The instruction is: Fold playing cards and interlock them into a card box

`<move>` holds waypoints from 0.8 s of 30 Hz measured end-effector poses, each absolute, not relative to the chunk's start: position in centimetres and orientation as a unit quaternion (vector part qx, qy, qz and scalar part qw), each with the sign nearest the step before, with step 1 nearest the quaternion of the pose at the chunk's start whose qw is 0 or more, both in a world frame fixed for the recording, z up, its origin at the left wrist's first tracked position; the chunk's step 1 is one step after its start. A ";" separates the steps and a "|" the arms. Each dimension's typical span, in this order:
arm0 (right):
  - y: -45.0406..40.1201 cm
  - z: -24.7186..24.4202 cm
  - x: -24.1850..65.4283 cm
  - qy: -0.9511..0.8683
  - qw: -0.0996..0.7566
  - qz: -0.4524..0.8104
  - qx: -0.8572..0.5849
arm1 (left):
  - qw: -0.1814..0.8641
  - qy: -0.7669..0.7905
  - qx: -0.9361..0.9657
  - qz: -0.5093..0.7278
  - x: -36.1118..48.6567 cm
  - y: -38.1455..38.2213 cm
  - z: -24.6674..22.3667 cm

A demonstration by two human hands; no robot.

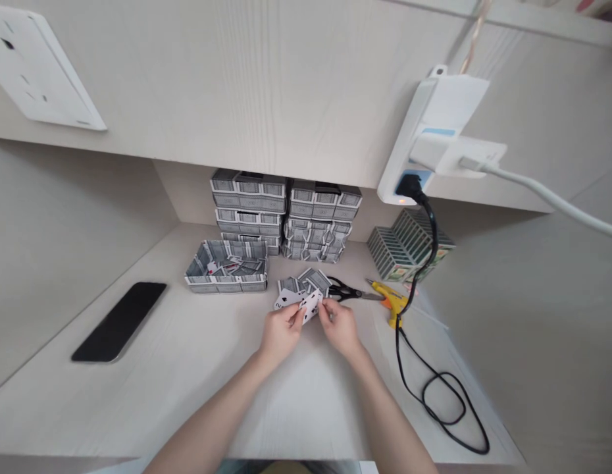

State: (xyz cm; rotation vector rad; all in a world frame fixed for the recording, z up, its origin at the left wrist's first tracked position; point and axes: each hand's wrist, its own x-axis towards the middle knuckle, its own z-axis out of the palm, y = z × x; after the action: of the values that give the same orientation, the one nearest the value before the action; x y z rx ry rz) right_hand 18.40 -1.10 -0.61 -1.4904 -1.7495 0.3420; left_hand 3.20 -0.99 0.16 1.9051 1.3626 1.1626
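- The left hand (281, 332) pinches the left side of a playing card (311, 305) between thumb and fingers.
- The right hand (339, 324) has its thumb and fingertips closed on the same card's right edge; the card is tilted, face toward the camera, showing black pips.
- That card is above the middle of the desk (187, 408), between the two hands and well in from the front edge.
- Just behind it lies a loose pile of cards (316, 278), mostly grey backs up, with a black two face up at its left.
- Black-handled scissors (341, 289) touch or nearly touch the pile's right side, blades pointing toward the desk's right edge.
- A yellow glue gun (395, 301) lies beside the blades, nozzle angled toward the back left corner.
- A black cable (464, 388) loops toward the front right corner and rises to a power strip (402, 141) on the panel above.
- Left of the pile is an open box (227, 288) with grey card-patterned walls and more cards inside.
- Behind, near the back edge, stand two stacks of similar boxes, a left stack (249, 201) and a right stack (323, 210).
- Green-and-white striped packs (409, 247) sit toward the back right corner.
- A dark phone (119, 322) lies near the left edge.
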 end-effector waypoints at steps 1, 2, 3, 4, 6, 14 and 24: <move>-1.2 -0.7 18.2 -0.692 0.388 0.115 -0.597 | 0.262 0.502 0.702 0.431 3.3 -1.1 0.1; -1.2 -0.8 17.9 -0.693 0.377 0.093 -0.607 | 0.265 0.500 0.701 0.434 3.4 -1.3 0.1; -1.3 -0.8 17.7 -0.692 0.363 0.069 -0.620 | 0.268 0.498 0.700 0.437 3.6 -1.4 0.0; -1.4 -0.9 17.4 -0.692 0.345 0.044 -0.633 | 0.269 0.496 0.699 0.439 3.7 -1.6 0.0; -1.6 -1.1 16.8 -0.691 0.299 -0.005 -0.658 | 0.269 0.491 0.701 0.442 4.0 -1.9 -0.1; -1.5 -0.9 17.2 -0.670 0.360 0.055 -0.647 | 0.259 0.502 0.685 0.460 4.3 -1.7 -0.2; -0.8 -1.0 18.5 -0.696 0.396 0.124 -0.586 | 0.277 0.499 0.669 0.477 3.7 -1.1 0.0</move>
State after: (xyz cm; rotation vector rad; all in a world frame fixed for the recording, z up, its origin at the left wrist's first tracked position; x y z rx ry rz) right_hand 18.54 -0.80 -0.98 -1.4857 -1.7635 0.3142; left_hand 3.68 -1.06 0.01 1.7957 1.3392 1.2821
